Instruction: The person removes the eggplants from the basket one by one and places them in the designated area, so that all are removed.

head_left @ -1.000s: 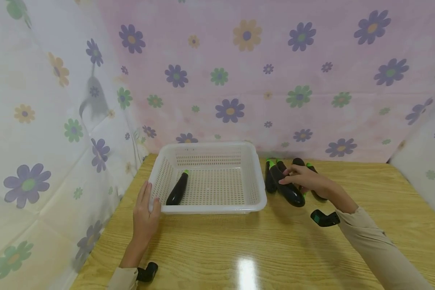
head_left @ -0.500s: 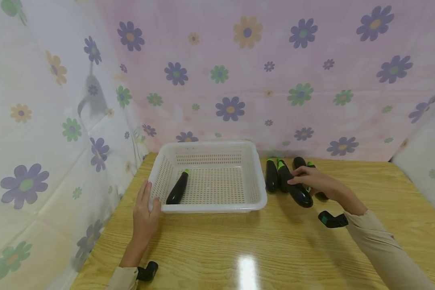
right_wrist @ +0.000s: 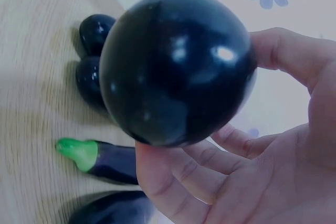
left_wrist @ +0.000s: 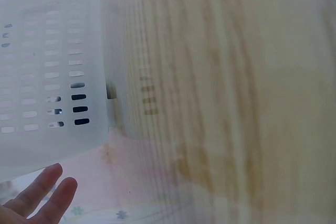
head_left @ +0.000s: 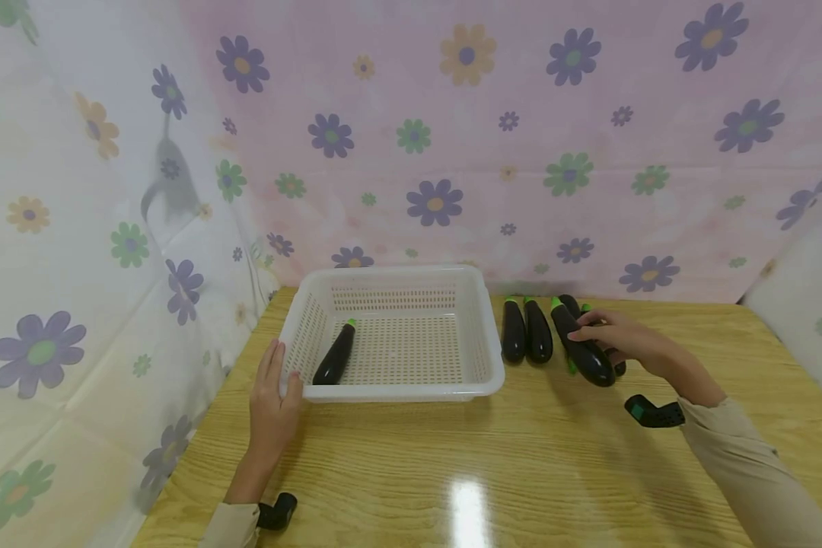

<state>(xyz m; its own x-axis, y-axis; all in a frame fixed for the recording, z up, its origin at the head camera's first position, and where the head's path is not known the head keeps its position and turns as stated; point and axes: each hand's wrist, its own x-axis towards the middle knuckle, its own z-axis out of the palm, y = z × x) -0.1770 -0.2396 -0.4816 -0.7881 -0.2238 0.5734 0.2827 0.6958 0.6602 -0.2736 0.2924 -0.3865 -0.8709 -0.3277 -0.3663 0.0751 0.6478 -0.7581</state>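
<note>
A dark purple eggplant (head_left: pixel 592 361) with a green cap is pinched between the thumb and fingers of my right hand (head_left: pixel 623 339). In the right wrist view its round, glossy end (right_wrist: pixel 178 72) faces the camera. Close beneath it lie other eggplants, including one (head_left: pixel 570 304) turned with its blunt end to the back, mostly hidden. My left hand (head_left: pixel 274 399) rests against the left side of a white perforated plastic basket (head_left: pixel 397 393), fingers extended along the outside and thumb at the front corner. Inside, toward the left, lies one eggplant (head_left: pixel 336 354).
Two eggplants (head_left: pixel 513 335) lie side by side just right of the basket, caps toward the back. Flower-printed cloth (head_left: pixel 434 152) hangs behind and on both sides of the wooden table (head_left: pixel 397 472). A black device (head_left: pixel 654 413) is strapped at each wrist.
My right hand has shifted right with the held eggplant, away from the two beside the basket, over the others at the right. My left hand stays at the basket.
</note>
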